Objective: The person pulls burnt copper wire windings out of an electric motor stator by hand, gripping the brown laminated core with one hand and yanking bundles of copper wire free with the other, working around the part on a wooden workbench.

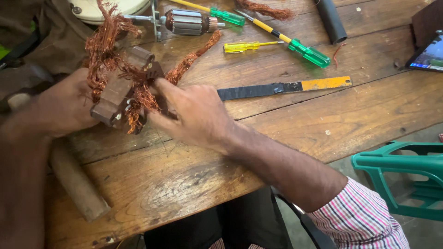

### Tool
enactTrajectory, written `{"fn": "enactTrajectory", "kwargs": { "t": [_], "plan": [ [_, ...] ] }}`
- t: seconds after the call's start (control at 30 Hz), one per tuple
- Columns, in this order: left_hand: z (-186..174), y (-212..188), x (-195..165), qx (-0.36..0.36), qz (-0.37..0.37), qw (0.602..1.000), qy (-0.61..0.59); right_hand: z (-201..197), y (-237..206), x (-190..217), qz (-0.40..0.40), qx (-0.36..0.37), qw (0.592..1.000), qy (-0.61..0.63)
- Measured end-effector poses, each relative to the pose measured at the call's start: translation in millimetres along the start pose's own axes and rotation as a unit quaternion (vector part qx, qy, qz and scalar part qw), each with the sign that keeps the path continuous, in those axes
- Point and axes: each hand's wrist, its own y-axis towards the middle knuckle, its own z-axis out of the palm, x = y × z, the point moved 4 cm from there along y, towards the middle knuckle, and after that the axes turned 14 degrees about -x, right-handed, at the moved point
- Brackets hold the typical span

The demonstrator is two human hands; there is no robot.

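A rusty brown motor stator core (121,87) with tangled copper wire (104,55) spilling out of it is held above the wooden table (323,115). My left hand (64,106) grips the core from the left side. My right hand (191,115) holds it from the right, with fingers pressed into the copper windings near its middle. A loose strand of copper wire (191,57) trails from the core toward the back of the table.
A motor armature (187,21) on a shaft lies at the back, beside two green-handled screwdrivers (309,53) and a small yellow one (244,46). A flat blade with an orange end (286,86), a black tube (331,20), a wooden handle (76,182), a tablet (427,55) and a green chair (401,180) are nearby.
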Motion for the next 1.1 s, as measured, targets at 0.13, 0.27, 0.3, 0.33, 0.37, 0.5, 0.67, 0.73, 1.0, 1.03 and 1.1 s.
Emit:
{"fn": "enactTrajectory", "kwargs": {
  "t": [0.13,0.27,0.3,0.33,0.37,0.5,0.67,0.73,1.0,1.03,1.1],
  "plan": [
    [0,0,1,-0.010,0.009,1.000,-0.020,1,-1,0,-0.023,-0.001,1.000,0.001],
    [-5,1,5,-0.020,-0.007,0.995,0.094,3,-3,-1,-0.062,-0.008,0.998,0.003],
    [-7,2,9,-0.024,-0.047,0.989,0.140,5,-3,-2,-0.062,0.000,0.998,-0.003],
    [-10,1,13,-0.029,-0.087,0.978,0.185,6,-3,-3,-0.062,0.009,0.998,-0.010],
    [-12,1,17,-0.033,-0.126,0.965,0.230,7,-3,-4,-0.062,0.012,0.998,-0.013],
    [-8,2,16,-0.005,-0.087,0.975,0.204,9,-2,-5,-0.048,0.033,0.998,-0.022],
    [0,2,-1,0.066,0.016,0.996,-0.051,8,0,-3,-0.037,0.038,0.998,-0.019],
    [-3,2,0,0.031,-0.031,0.997,-0.066,8,-1,-3,-0.027,0.063,0.997,-0.027],
    [-1,0,-2,0.006,0.015,0.995,0.098,2,1,3,-0.025,0.053,0.998,-0.013],
    [-4,-1,3,-0.017,-0.035,0.992,0.119,0,1,4,-0.031,0.047,0.998,-0.012],
    [-7,-3,8,-0.041,-0.093,0.984,0.144,-1,2,6,-0.038,0.043,0.998,-0.020]
  ]
}}
